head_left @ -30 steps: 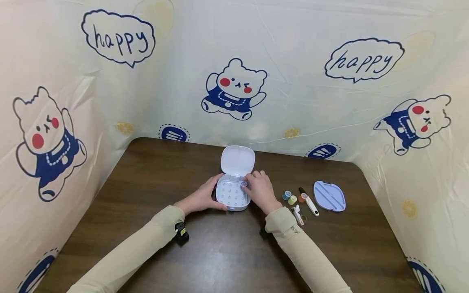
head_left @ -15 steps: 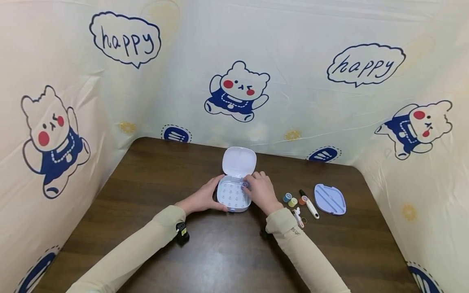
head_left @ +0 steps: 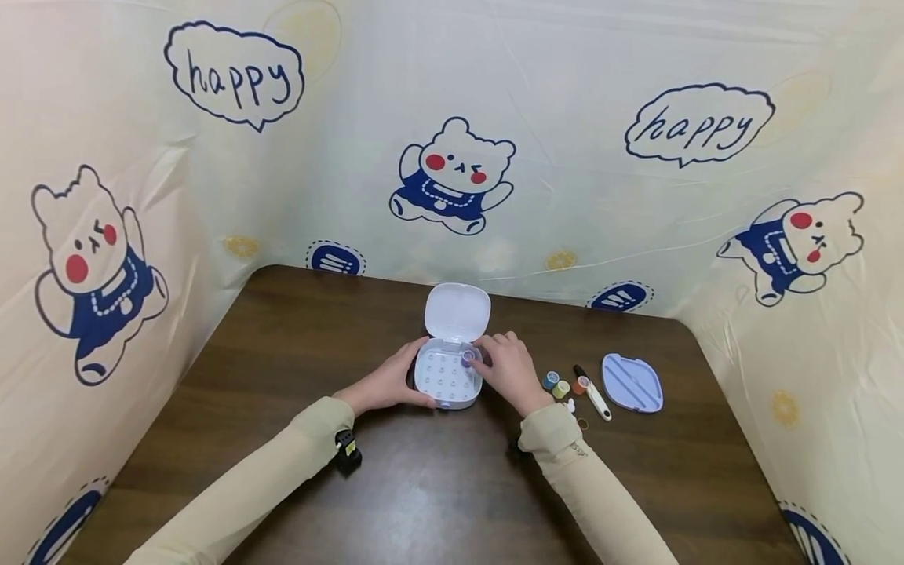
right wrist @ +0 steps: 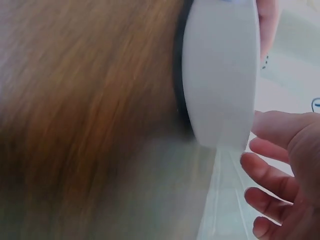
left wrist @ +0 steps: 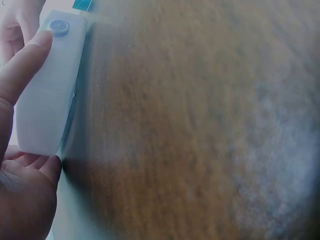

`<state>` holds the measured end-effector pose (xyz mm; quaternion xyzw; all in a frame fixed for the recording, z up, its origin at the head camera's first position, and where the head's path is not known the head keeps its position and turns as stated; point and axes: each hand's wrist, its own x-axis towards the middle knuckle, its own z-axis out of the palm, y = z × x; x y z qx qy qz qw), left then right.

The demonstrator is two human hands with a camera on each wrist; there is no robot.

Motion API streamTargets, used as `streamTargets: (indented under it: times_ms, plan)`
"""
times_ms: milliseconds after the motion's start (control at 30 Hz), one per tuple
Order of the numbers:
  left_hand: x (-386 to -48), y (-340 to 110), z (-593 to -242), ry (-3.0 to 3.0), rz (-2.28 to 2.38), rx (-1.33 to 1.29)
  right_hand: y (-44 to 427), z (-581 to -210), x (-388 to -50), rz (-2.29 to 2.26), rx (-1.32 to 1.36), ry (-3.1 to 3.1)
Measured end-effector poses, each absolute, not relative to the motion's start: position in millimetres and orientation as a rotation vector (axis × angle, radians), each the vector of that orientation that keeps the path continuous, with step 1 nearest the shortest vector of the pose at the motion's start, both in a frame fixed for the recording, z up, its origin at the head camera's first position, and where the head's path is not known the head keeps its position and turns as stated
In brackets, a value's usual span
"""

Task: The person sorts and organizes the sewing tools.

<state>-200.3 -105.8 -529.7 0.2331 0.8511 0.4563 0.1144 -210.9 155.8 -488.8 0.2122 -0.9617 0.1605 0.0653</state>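
A pale lilac-white sewing box [head_left: 452, 384] stands with its lid [head_left: 457, 311] raised, several small pegs showing on its inner floor. My left hand [head_left: 384, 384] grips the box from the left, the thumb along its front wall and the fingers behind. In the left wrist view, the thumb lies beside the round front button [left wrist: 59, 28]. My right hand [head_left: 508, 369] reaches over the right rim and pinches a small purple thread spool [head_left: 468, 358] at the back right pegs. In the right wrist view, the box wall hides the spool, and the other fingers [right wrist: 270, 175] spread outside.
To the right lie blue [head_left: 551, 380], yellow [head_left: 561, 390] and orange [head_left: 580, 385] thread spools. Beside them are a white-handled tool with a black end [head_left: 597, 400] and small white scissors [head_left: 570, 406], partly under the sleeve. A blue-lilac tray [head_left: 632, 383] lies farther right.
My right wrist and sleeve have shifted slightly right, covering more of the scissors, and more of the purple spool shows. The left hand keeps its hold on the box.
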Motion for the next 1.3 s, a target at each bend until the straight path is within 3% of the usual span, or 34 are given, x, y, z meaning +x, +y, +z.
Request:
streamTargets:
  times_ms: [1300]
  plan:
    - [-202.9,-106.5,-533.0,2.504,1.325,0.680,275.8,-482.6,-171.8,0.738,0.386,-2.841]
